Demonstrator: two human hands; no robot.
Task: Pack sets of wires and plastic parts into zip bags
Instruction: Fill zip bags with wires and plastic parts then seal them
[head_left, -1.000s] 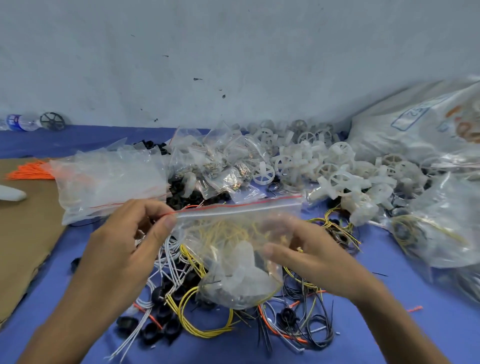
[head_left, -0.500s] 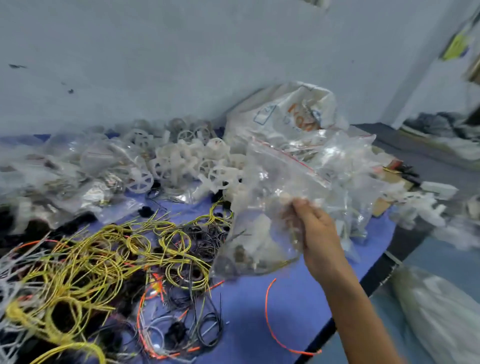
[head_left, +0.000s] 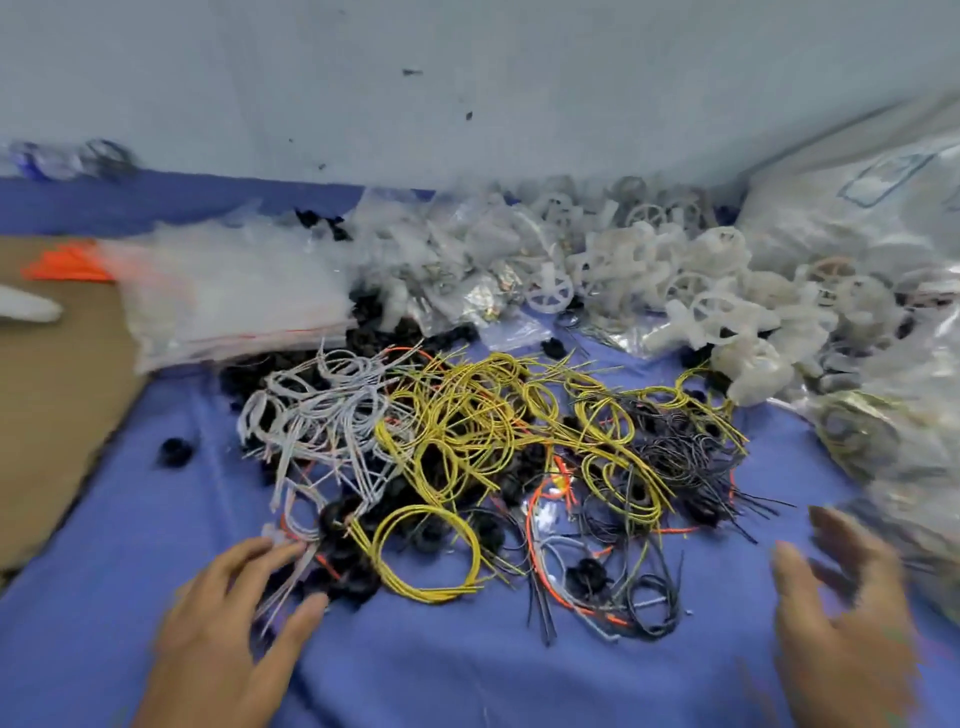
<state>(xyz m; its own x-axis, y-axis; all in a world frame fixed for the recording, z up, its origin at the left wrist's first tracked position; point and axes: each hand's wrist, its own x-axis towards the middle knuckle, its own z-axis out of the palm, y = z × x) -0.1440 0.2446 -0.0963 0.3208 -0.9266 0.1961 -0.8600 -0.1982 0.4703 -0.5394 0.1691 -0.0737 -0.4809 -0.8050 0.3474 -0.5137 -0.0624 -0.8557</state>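
A tangle of wires covers the blue cloth (head_left: 467, 665): white wires (head_left: 322, 410) at the left, yellow wires (head_left: 467, 415) in the middle, black wires (head_left: 680, 447) at the right, with orange strands and black plastic rings (head_left: 343, 519) among them. White plastic wheels (head_left: 701, 291) are heaped behind. A stack of empty zip bags (head_left: 228, 291) lies at the back left. My left hand (head_left: 228, 623) is low at the left, fingers spread, touching the white wire ends. My right hand (head_left: 847, 608), blurred, hovers open at the lower right and holds nothing.
A brown cardboard sheet (head_left: 57, 395) lies at the left, with orange wires (head_left: 67, 265) on its far edge. Large clear bags of parts (head_left: 883, 249) are piled at the right. A grey wall (head_left: 467, 78) stands right behind the table.
The filled zip bag that my right hand held out to the right is gone from it. The view has swung back to the wire pile, and both hands are now low and empty.
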